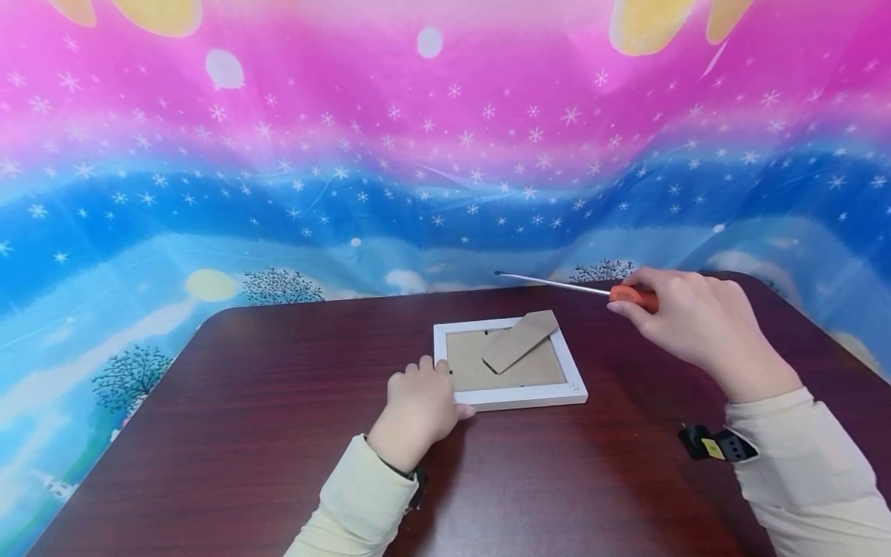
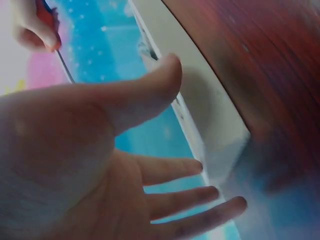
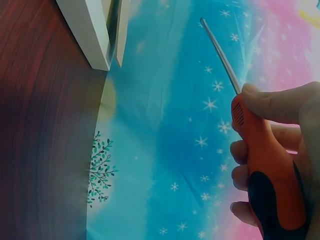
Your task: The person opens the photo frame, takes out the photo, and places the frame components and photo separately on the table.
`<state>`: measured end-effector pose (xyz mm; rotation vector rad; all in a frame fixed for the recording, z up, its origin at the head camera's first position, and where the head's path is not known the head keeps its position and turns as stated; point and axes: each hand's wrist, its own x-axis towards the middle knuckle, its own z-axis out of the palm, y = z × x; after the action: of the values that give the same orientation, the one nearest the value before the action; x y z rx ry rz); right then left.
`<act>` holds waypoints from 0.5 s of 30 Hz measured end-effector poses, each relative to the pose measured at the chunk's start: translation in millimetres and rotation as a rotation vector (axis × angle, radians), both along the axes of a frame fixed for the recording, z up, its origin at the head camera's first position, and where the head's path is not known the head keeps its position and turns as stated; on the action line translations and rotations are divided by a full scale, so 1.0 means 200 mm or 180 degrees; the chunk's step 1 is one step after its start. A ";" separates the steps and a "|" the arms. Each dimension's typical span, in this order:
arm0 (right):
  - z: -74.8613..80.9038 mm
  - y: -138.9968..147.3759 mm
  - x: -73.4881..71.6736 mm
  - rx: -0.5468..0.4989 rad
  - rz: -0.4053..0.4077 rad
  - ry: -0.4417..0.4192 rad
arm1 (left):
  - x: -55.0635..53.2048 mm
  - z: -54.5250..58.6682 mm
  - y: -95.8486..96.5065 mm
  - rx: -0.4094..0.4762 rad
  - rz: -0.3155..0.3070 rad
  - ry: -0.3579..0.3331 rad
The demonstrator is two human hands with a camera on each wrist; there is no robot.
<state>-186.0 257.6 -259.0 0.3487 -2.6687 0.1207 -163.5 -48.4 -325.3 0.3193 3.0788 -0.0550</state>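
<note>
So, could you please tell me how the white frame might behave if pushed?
The white frame would probably slide rather than tip, lying flat on the glossy table. Its thick, straight border suggests stiffness. Its thin back flap may flex.

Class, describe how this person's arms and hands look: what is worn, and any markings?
The left sleeve and right sleeve are long, cream and cuffed. A black wrist device with a yellow patch sits at the right cuff; a black band partly shows at the left. No gloves.
</note>
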 end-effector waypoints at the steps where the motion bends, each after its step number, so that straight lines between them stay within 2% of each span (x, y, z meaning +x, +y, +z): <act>1: 0.00 0.00 0.00 -0.0003 0.0008 0.0003 | -0.01 0.00 -0.01 0.0047 0.0001 -0.0059; 4: 0.00 -0.02 0.00 -0.0006 0.0041 -0.0009 | -0.04 -0.02 -0.05 0.0196 -0.0069 -0.0176; 10: -0.02 -0.05 -0.01 0.0034 0.0168 -0.0057 | -0.10 -0.04 -0.12 0.0530 -0.0342 -0.0274; 15: -0.05 -0.08 -0.01 0.0046 0.0310 -0.0040 | -0.13 -0.03 -0.16 0.0647 -0.0451 -0.0318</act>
<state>-188.7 242.4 -269.2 0.4841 -2.6664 0.1341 -189.6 -79.5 -331.7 0.5315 2.9616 0.2622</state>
